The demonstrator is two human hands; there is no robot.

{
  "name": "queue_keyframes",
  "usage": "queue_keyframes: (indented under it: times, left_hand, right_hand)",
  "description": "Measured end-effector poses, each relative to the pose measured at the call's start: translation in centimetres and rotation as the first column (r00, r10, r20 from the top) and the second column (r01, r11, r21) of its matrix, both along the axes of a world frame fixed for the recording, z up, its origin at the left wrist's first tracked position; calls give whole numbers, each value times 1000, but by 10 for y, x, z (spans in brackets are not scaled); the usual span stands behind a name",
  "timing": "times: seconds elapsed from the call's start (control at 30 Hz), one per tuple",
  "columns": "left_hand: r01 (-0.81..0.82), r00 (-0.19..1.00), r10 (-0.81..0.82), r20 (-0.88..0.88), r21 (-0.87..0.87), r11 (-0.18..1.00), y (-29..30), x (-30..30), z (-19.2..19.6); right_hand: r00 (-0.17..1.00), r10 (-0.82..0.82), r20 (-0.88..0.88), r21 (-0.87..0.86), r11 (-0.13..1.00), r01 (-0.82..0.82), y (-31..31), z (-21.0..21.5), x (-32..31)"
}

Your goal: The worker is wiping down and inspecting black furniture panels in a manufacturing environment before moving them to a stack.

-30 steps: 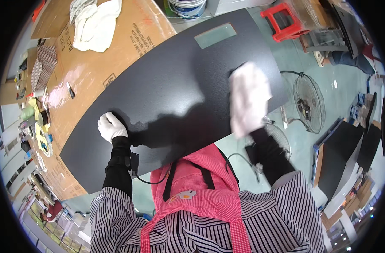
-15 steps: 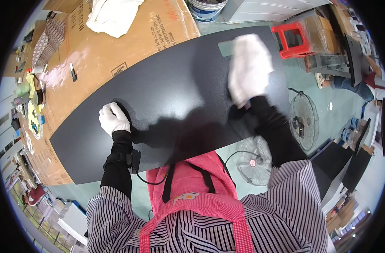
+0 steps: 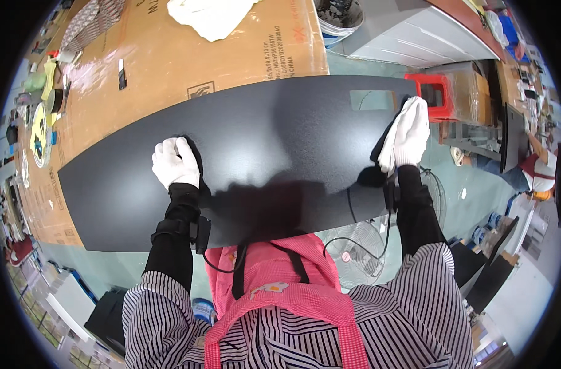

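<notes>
A large dark grey panel with one curved long edge lies across in front of me, a rectangular cutout near its far right corner. My left hand, in a white knit glove, rests on the panel's left part, its fingers slightly bent and holding nothing. At the panel's right edge is my right hand, gloved in white too. It presses on what looks like a folded white cloth, which shows along the hand's left side; glove and cloth are hard to tell apart.
Under the panel's left part is a cardboard-covered table, with a white cloth and a cutter knife on it. A red stool and a bucket stand beyond. A fan is below the near edge. Another person is at far right.
My right hand has swept right and toward me, from beside the cutout to the panel's right edge. The left hand stays resting on the panel. The view has shifted slightly.
</notes>
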State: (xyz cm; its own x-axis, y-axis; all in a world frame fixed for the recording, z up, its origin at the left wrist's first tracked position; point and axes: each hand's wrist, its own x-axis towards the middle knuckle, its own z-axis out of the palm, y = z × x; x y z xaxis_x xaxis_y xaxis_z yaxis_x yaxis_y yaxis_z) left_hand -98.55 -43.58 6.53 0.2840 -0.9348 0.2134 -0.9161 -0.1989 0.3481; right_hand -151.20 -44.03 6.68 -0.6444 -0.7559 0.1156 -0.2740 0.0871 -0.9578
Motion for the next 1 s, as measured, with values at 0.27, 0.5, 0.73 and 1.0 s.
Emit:
queue_keyframes:
  times: [0.27, 0.5, 0.73, 1.0]
  left_hand:
    - [15, 999, -16, 29, 32, 999, 1, 4, 4]
    - [23, 998, -23, 54, 6, 1000, -2, 5, -2]
    - [-10, 1000, 10, 16, 20, 1000, 8, 10, 5]
    - [82, 996, -83, -38, -21, 996, 8, 16, -5]
  right_hand:
    - [711, 332, -620, 220, 943, -248, -77, 30, 194]
    - [686, 682, -255, -70, 694, -716, 16, 26, 338]
    - [920, 390, -47, 574, 764, -294, 30, 72, 208]
    - [450, 513, -731, 380, 854, -355, -23, 40, 232]
